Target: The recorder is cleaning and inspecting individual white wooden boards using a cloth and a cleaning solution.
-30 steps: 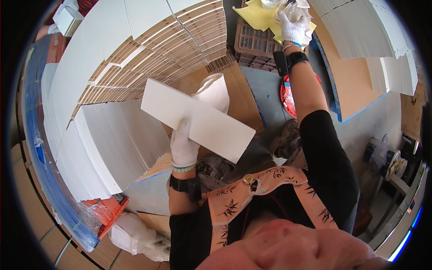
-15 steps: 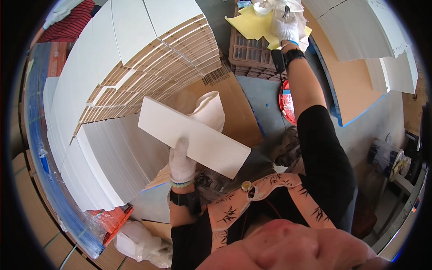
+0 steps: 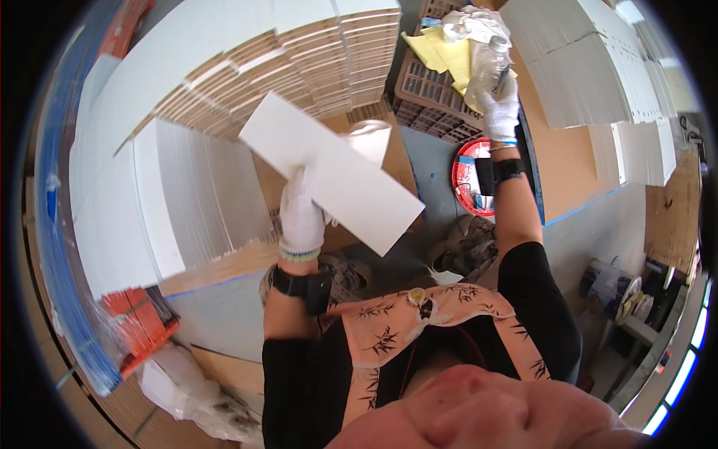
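My left hand (image 3: 301,217), in a white knit glove, grips a flat white rectangular board (image 3: 336,172) by its near-left edge and holds it tilted in front of me. Farther off on the right, my gloved right hand (image 3: 501,108) is closed around a clear plastic bottle (image 3: 493,63) beside the plastic crate. Yellow cloths (image 3: 443,54) and a crumpled white cloth (image 3: 479,26) lie on the crate near that hand. Partly hidden behind the board is a curved cream-white thing (image 3: 372,138) whose kind I cannot make out.
Tall stacks of white boards (image 3: 202,56) rise at left, with more boards (image 3: 183,194) standing on edge nearer me. Brown crate (image 3: 430,101) and red round tub (image 3: 467,179) stand ahead right. White panels (image 3: 568,67) are stacked at far right. Orange-red pieces (image 3: 138,325) lie lower left.
My right hand has drawn back from over the crate toward me, and the bottle now shows plainly in it. The board in my left hand has shifted slightly farther away. The whole view has tilted.
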Demonstrator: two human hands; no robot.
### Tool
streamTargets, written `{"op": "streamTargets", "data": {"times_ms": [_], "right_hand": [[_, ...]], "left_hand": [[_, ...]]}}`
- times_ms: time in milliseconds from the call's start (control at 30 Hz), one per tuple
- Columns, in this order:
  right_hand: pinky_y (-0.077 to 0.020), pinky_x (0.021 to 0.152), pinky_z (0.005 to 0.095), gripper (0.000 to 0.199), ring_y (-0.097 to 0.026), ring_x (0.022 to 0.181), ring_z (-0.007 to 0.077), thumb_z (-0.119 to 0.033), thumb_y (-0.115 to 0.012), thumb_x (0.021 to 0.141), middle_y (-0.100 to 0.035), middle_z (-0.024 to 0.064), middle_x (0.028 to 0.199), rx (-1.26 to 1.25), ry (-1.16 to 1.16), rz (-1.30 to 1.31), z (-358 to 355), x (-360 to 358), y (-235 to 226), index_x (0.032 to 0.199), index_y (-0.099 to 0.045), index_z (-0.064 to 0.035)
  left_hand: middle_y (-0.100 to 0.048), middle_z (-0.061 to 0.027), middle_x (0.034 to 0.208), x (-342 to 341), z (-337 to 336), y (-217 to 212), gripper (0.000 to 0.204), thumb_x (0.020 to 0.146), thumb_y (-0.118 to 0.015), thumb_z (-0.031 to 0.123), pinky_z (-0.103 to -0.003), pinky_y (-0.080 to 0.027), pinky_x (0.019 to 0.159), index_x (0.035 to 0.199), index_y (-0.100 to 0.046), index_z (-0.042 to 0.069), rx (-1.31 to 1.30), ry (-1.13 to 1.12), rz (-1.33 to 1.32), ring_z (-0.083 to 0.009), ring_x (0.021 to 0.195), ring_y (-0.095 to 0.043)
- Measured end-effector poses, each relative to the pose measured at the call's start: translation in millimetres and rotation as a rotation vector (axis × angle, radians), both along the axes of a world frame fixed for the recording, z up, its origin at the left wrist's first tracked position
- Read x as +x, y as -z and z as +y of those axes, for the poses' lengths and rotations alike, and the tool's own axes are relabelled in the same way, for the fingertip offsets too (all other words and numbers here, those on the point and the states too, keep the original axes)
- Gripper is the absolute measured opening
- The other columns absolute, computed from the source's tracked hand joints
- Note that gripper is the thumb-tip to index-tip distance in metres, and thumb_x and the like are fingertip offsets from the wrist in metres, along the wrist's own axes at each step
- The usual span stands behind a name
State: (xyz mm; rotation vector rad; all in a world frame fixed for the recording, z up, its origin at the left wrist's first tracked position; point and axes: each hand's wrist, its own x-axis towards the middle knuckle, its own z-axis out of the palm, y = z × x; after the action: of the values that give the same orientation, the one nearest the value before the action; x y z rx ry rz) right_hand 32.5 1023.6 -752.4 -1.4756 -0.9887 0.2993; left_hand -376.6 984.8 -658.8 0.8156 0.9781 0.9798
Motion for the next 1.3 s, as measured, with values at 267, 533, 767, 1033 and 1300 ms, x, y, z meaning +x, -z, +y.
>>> {"op": "streamTargets", "data": {"times_ms": [267,533,767,1033,1300], "right_hand": [[-0.0457,0.102,0.0379,0.072,-0.058,0.120,0.0265,-0.004,-0.078,0.073,-0.060,0.0161,0.129,-0.102,-0.513,-0.503,-119.6,-112.6,-152.6,0.139,-0.050,-0.0041],[-0.0518,0.088,0.0434,0.074,-0.062,0.102,0.0382,-0.011,-0.078,0.066,-0.063,0.0176,0.115,-0.317,-0.738,-1.076,-181.5,-212.2,-238.9,0.136,-0.054,-0.0121],[-0.0492,0.095,0.0417,0.077,-0.058,0.112,0.0355,-0.015,-0.079,0.067,-0.060,0.0146,0.123,-0.378,-0.665,-1.368,-183.4,-246.5,-239.6,0.139,-0.053,-0.0182],[-0.0526,0.089,0.0426,0.074,-0.061,0.104,0.0357,-0.011,-0.073,0.064,-0.062,0.0171,0.113,-0.273,-0.752,-1.473,-174.3,-273.4,-251.5,0.136,-0.054,-0.0163],[-0.0508,0.092,0.0439,0.079,-0.059,0.109,0.0372,0.000,-0.070,0.062,-0.060,0.0167,0.120,-0.328,-0.721,-1.542,-163.5,-271.8,-258.2,0.138,-0.053,-0.0152]], "left_hand": [[-0.065,-0.0086,0.083,-51.2,-67.7,-23.5,0.052,0.103,-0.041,0.044,-0.022,-0.043,0.050,0.106,-0.062,-0.003,0.041,-0.029,-0.187,-0.0105,0.062,-0.059],[-0.068,-0.0120,0.100,-84.4,-96.3,2.6,0.042,0.102,-0.048,0.034,-0.028,-0.052,0.078,0.110,-0.061,-0.005,0.185,0.097,-0.337,-0.0163,0.093,-0.065],[-0.068,-0.0098,0.091,-108.7,-98.3,3.3,0.047,0.102,-0.044,0.037,-0.028,-0.052,0.077,0.102,-0.064,-0.005,0.261,0.274,-0.269,-0.0176,0.089,-0.066],[-0.068,-0.0105,0.085,-111.5,-94.2,34.8,0.053,0.101,-0.044,0.043,-0.032,-0.049,0.076,0.099,-0.066,-0.005,0.376,0.232,0.016,-0.0193,0.079,-0.062],[-0.069,-0.0115,0.089,-105.2,-96.8,22.8,0.051,0.101,-0.044,0.042,-0.033,-0.049,0.080,0.101,-0.066,-0.004,0.341,0.355,-0.237,-0.0181,0.085,-0.063]]}}
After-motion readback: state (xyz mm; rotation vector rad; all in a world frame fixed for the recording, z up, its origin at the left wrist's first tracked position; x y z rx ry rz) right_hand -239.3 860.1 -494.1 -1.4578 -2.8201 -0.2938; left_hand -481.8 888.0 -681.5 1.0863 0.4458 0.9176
